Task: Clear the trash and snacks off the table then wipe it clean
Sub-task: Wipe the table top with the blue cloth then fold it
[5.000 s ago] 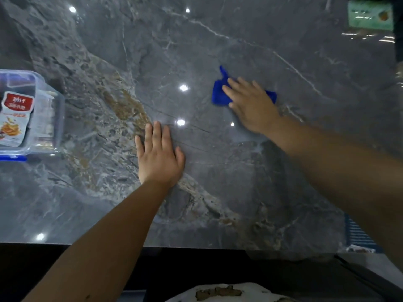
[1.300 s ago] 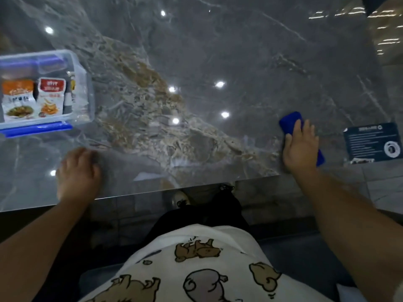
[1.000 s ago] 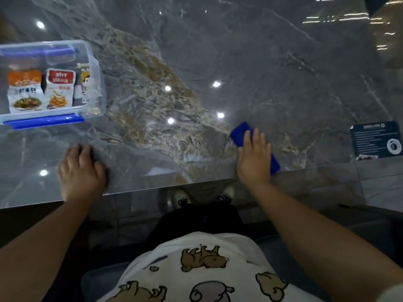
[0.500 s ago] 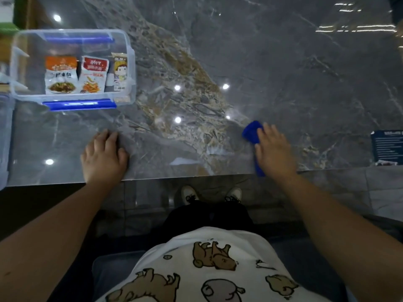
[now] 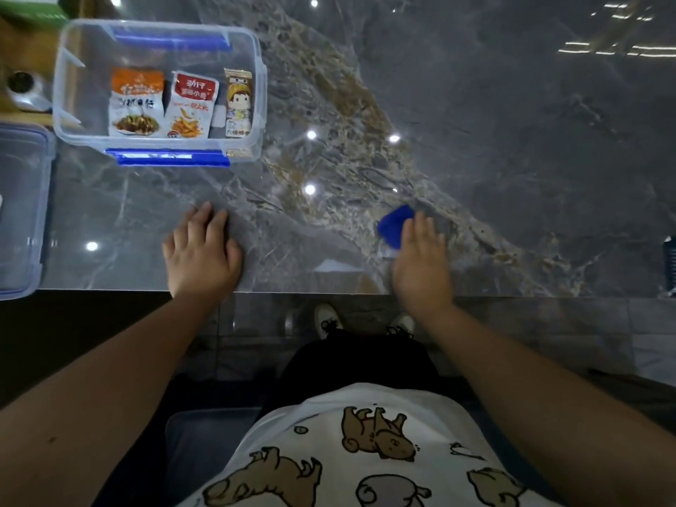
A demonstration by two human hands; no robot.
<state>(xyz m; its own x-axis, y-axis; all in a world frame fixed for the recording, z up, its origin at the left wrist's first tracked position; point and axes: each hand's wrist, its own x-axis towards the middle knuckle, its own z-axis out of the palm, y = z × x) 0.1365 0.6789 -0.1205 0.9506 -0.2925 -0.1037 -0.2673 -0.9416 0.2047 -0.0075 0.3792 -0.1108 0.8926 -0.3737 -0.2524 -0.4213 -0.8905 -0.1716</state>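
Note:
A blue cloth [image 5: 394, 225] lies on the grey marble table [image 5: 475, 122] near its front edge. My right hand [image 5: 420, 261] presses on it from the near side, covering most of it. My left hand [image 5: 201, 250] rests flat on the table at the front edge, fingers together, holding nothing. A clear plastic box [image 5: 256, 104] with blue clips stands at the back left. Inside it lie three snack packets: an orange one [image 5: 136, 102], a red one [image 5: 190, 104] and a narrow one with a cartoon face [image 5: 238, 102].
A second clear container [image 5: 22, 210] with a blue rim sits at the far left edge. A wooden surface with a small dark round object [image 5: 20, 82] lies beyond the box. A dark printed card [image 5: 670, 265] shows at the right edge. My shoes [image 5: 329, 320] stand below the table edge.
My right hand has slid the blue cloth leftward along the front edge over the last second. My left hand stays planted on the table. The view has shifted, showing more of the snack box.

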